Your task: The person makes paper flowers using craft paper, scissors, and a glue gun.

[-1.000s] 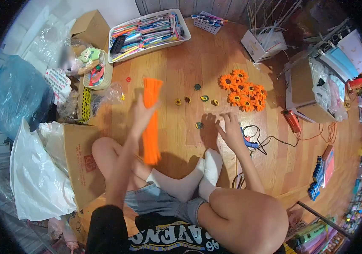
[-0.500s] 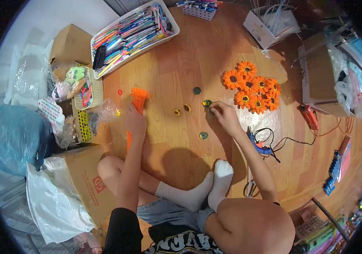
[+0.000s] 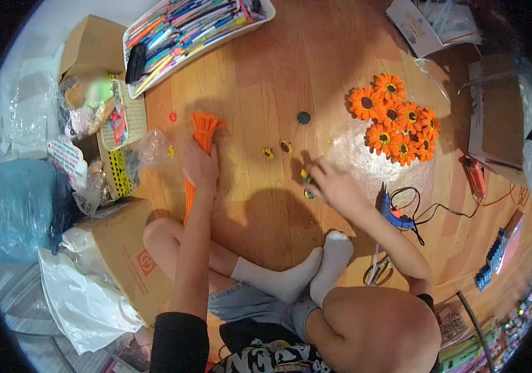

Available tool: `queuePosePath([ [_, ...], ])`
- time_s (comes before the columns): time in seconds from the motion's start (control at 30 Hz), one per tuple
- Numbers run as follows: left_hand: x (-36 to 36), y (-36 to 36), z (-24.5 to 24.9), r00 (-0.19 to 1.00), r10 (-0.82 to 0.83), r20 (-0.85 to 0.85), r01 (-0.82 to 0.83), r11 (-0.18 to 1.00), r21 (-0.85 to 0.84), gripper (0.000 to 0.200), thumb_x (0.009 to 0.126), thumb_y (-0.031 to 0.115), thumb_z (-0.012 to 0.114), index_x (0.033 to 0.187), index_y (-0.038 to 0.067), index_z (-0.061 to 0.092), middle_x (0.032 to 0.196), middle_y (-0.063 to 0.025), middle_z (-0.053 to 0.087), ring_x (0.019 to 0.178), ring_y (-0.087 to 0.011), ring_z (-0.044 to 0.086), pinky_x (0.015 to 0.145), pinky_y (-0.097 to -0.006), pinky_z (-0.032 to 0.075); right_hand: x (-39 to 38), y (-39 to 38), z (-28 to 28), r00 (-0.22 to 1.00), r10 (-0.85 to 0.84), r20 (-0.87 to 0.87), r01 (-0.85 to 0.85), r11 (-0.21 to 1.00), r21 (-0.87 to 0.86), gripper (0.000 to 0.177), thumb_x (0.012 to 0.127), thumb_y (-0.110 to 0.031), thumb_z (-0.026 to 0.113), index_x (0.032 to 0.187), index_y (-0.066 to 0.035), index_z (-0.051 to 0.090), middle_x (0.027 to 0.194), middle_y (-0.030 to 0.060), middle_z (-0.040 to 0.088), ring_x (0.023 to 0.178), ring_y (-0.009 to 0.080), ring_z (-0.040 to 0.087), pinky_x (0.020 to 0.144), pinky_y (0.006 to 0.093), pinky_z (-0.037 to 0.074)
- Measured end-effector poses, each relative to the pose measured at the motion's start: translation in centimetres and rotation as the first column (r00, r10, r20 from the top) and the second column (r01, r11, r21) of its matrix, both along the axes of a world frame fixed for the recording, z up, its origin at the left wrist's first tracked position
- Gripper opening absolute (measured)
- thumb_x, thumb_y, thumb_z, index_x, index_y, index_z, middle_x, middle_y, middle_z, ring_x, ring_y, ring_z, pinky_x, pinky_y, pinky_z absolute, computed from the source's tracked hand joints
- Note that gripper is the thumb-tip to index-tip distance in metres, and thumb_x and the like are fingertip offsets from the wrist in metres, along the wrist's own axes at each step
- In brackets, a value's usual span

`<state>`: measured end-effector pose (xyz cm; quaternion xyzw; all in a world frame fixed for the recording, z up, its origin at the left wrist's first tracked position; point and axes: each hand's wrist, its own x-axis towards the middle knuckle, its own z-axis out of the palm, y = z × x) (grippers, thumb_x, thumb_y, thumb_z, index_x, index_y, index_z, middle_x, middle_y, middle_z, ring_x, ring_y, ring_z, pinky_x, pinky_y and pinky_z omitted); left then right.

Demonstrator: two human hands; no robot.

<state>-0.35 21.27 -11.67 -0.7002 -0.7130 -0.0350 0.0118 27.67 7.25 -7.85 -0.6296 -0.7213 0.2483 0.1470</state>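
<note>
My left hand point(image 3: 202, 165) is closed around a bundle of orange pipe cleaners point(image 3: 206, 128), held upright over the wooden floor. My right hand point(image 3: 339, 188), smeared by motion, pinches a small green-and-yellow piece point(image 3: 305, 176) at its fingertips. Just under those fingertips lies a second green-and-yellow piece point(image 3: 309, 194). Between the hands rest a small yellow-and-brown piece point(image 3: 286, 147) and a yellow one point(image 3: 268, 153). Farther off is a dark green disc point(image 3: 304, 117). A cluster of orange flowers point(image 3: 396, 121) with dark centres lies beyond my right hand.
A blue glue gun point(image 3: 395, 216) with a black cord and scissors point(image 3: 378, 271) lie right of my right forearm. A white tray of pens point(image 3: 197, 46) stands at the back left. Cardboard boxes point(image 3: 116, 248) and plastic bags line the left; another box point(image 3: 496, 112) stands right.
The view has shifted, so the floor items appear farther up and right. My right hand has lifted the small green-and-yellow piece and drawn it nearer me. My left hand still grips the pipe cleaners.
</note>
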Motion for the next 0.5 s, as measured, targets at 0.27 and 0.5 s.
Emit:
queuePosePath([
  [0.27, 0.8, 0.1, 0.9, 0.993, 0.077, -0.088, -0.086, 0.99, -0.11, 0.053, 0.08, 0.034, 0.062, 0.118, 0.004, 0.041, 0.106, -0.0141, 0.055, 0.092, -0.0334, 0.057, 0.069, -0.045, 0.049, -2.4, -2.5, -3.5, 0.888, 0.31, 0.341, -0.394, 0.893, 0.216, 0.036, 0.072, -0.019, 0.056, 0.106, -0.013, 0.046, 0.105, 0.0082, 0.048, 0.082, 0.0188, 0.055, 0.058, 0.0271, 0.051],
  [0.5, 0.5, 0.1, 0.7, 0.997, 0.066, -0.045, -0.069, 0.995, -0.071, 0.053, 0.08, 0.033, 0.062, 0.119, 0.003, 0.041, 0.107, -0.014, 0.054, 0.092, -0.0335, 0.057, 0.07, -0.0443, 0.049, -3.9, 6.5, -2.0, 0.952, 0.183, 0.247, -0.281, 0.842, 0.461, 0.03, 0.077, -0.025, 0.057, 0.103, -0.013, 0.049, 0.104, 0.0089, 0.048, 0.087, 0.0244, 0.053, 0.07, 0.032, 0.047],
])
